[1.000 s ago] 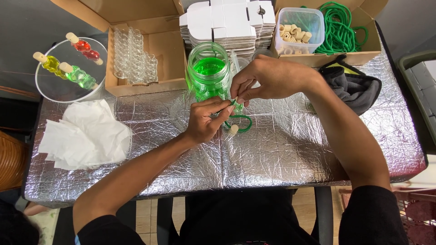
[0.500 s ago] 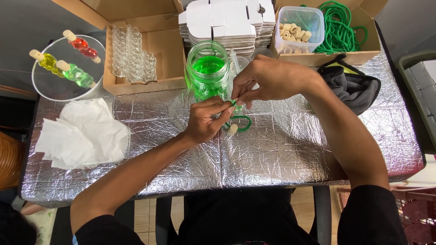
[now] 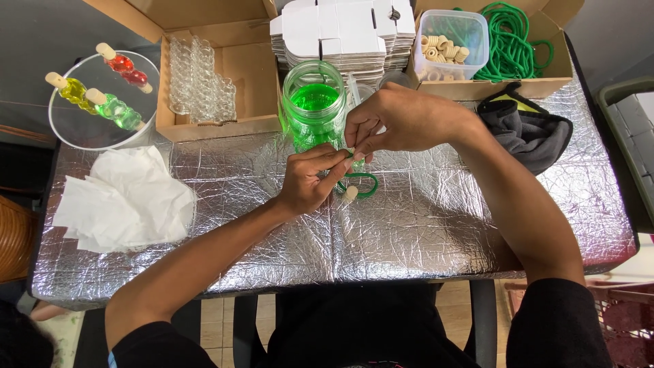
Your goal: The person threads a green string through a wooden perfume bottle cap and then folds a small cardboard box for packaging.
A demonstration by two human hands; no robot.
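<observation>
Green cord [image 3: 360, 180] sits pinched between both hands, just in front of the jar of green liquid [image 3: 314, 103]. Since a moment ago almost nothing moved. The left hand [image 3: 310, 180] and right hand [image 3: 402, 121] keep their grip closed on it, a small cork [image 3: 350, 194] dangling over the silver desk [image 3: 436, 225].

I'm seeing a table [image 3: 443, 232] wearing crinkled silver foil, bright even light glaring off it; tan tiled floor [image 3: 218, 320] showing beneath.
</observation>
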